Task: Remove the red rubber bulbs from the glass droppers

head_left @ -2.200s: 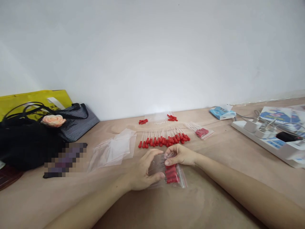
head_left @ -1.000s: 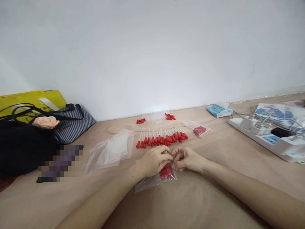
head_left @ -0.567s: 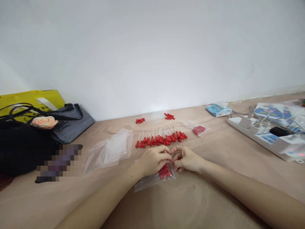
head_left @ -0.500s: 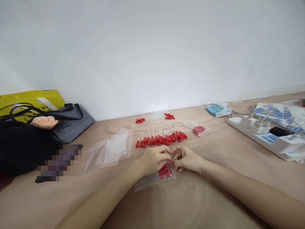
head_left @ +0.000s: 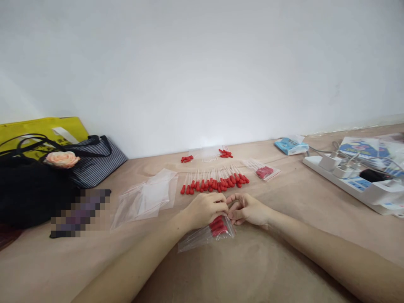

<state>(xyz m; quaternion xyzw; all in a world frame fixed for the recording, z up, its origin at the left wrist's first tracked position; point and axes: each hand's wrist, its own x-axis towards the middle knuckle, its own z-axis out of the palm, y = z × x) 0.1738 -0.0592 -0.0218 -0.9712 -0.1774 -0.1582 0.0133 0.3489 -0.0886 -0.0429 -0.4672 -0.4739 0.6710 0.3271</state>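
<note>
A clear zip bag [head_left: 195,243] lies near the front of the table, with several red-bulbed droppers [head_left: 218,227] inside it. My left hand [head_left: 206,209] is closed on the bag's far edge, its fingers bent over the top. At the bag's right corner, my right hand [head_left: 248,210] pinches the same edge with thumb and curled fingers. The fingertips of both hands nearly meet. Just beyond them lies a row of loose droppers [head_left: 217,183], red bulbs toward me and clear stems pointing away.
Left of the row lie flat clear bags [head_left: 148,195]. A filled zip bag [head_left: 264,171] is on the right. Small piles of red bulbs [head_left: 187,158] sit by the wall. A white power strip [head_left: 344,181], a blue tissue pack [head_left: 291,146] and a striped bag [head_left: 94,162] stand farther out.
The view has shifted slightly. My hands stay at the bag's edge, and a little more of the red bulbs inside shows beneath my left fingers.
</note>
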